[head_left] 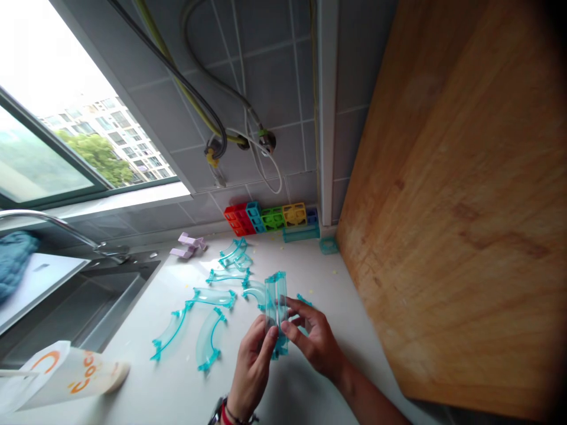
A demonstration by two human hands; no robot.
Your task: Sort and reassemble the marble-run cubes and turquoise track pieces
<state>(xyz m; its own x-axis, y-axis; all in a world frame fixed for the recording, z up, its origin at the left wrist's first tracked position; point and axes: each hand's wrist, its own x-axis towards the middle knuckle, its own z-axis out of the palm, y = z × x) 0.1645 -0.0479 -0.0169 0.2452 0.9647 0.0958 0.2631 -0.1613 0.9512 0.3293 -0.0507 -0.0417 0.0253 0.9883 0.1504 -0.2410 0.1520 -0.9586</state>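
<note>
My left hand [252, 360] and my right hand [314, 336] together hold a pair of straight clear teal track pieces [277, 310] upright above the white counter [283, 389]. Fingers of both hands pinch their lower half. Several curved teal track pieces [212, 295] lie spread on the counter just left of my hands. A row of coloured block frames [270, 217], red, blue, green and yellow, stands against the tiled wall at the back.
A large wooden board [460, 200] leans on the right. A sink [66, 307] with a tap [53, 227] lies left. A white paper cup [62, 372] rests on its side at the front left. Lilac pieces [189, 244] sit near the wall.
</note>
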